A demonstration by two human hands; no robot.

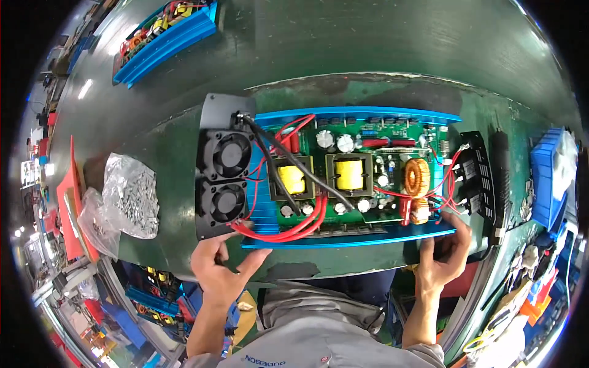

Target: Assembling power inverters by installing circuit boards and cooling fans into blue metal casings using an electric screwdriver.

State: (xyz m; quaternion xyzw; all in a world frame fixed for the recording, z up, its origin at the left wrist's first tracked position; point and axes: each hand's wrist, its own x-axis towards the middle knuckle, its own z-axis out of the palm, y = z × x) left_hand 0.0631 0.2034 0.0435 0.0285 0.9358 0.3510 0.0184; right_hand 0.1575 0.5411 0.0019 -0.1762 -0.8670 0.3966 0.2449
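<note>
An open power inverter [270, 214] with a blue metal housing lies lengthwise before me. Its green circuit board carries two yellow-wound transformers [348, 174] and copper coils [417, 178]. Two black fans sit on the left end panel [216, 110], tilted outward; red and thick black wires run from it across the board. Red wires join the board to a black slotted end panel [477, 178] on the right. My left hand [222, 271] grips the housing's near left corner, fingertips partly hidden beneath the fan panel. My right hand [445, 254] holds the near right corner between thumb and curled fingers.
A black-handled screwdriver tool [500, 178] lies right of the inverter, beside a blue bin [545, 178]. Clear bags of small metal parts [132, 196] lie left, near red folders [73, 208]. Another blue-housed unit [169, 46] stands far left. More units [153, 297] sit below the bench edge.
</note>
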